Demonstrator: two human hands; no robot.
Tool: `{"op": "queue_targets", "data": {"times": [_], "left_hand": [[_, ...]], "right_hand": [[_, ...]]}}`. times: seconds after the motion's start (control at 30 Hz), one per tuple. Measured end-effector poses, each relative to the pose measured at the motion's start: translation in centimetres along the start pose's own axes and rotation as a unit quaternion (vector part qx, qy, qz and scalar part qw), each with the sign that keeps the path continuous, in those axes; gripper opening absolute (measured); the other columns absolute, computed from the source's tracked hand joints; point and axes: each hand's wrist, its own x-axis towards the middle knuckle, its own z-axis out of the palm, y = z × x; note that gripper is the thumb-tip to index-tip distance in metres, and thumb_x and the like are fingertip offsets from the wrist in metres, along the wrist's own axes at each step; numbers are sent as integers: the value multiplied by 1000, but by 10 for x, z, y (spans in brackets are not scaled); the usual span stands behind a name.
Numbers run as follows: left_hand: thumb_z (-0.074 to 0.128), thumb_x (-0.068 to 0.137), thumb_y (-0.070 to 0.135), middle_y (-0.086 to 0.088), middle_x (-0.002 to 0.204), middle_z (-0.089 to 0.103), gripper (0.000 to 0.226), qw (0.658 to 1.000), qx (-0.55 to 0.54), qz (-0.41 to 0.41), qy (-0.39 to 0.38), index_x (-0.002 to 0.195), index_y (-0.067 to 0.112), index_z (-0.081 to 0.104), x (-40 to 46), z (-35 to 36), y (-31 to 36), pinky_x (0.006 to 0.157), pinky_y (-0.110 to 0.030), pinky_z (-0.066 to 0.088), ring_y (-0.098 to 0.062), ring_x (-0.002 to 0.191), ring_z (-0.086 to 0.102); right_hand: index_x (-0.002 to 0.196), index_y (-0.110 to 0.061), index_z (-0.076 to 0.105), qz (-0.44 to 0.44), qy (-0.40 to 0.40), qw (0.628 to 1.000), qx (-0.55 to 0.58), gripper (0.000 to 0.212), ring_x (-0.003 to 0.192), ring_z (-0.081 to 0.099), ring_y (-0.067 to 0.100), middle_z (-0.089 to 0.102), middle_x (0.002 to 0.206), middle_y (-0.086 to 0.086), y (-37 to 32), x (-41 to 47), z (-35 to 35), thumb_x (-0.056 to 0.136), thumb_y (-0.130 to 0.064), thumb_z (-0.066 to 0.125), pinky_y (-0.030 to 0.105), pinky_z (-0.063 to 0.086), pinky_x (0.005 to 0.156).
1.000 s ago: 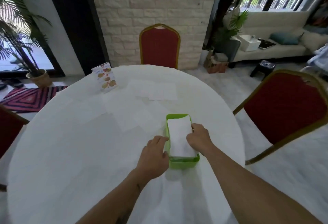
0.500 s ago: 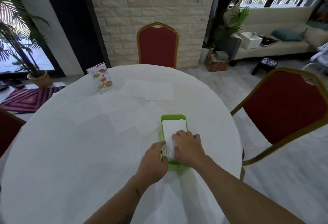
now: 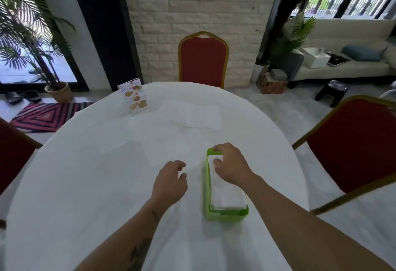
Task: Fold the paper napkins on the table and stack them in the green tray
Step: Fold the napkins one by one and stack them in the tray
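Head view: green tray (image 3: 225, 212) sits on the white round bench (image 3: 85, 185), near its right edge, with folded napkins (image 3: 227, 193) stacked inside. Right hand (image 3: 230, 166) is over the tray's far end, fingers curled down at the rim and stack; whether it grips anything, cannot tell. Left hand (image 3: 170, 181) hangs just left of the tray, loosely curled, holding nothing. Unfolded napkins (image 3: 203, 117) lie farther back, beside a menu card (image 3: 134, 97).

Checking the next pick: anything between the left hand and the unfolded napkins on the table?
Nothing visible. The left hand hovers over bare tablecloth, and the nearest unfolded napkin lies flat just beyond its fingers. The green tray sits off to its right, with the right hand over its far end.
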Motion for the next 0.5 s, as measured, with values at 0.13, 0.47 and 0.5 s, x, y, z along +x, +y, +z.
{"op": "queue_targets", "data": {"times": [0.13,0.47,0.5], "left_hand": [[59,87,20,2,111,61,30,999,12,-24,32,117,20,60,37,7,4,89,-32,48,-16,100,58],[58,84,29,-3,144,38,54,978,166,-121,22,136,24,45,99,32,-8,108,-45,30,-28,133,31],[58,83,31,-3,148,33,59,974,184,-131,10,139,25,41,100,34,-11,110,-46,25,-28,137,25]], "right_hand": [[134,-21,55,8,-18,1000,8,45,128,47,25,51,138,4,4,48,-7,89,-24,56,44,38,108],[132,-12,51,92,-145,985,-1,53,120,55,30,55,133,10,13,142,3,80,-19,52,43,47,102],[123,-11,53,102,-156,982,-15,49,116,56,31,56,127,11,12,145,5,75,-22,50,42,48,98]]}}
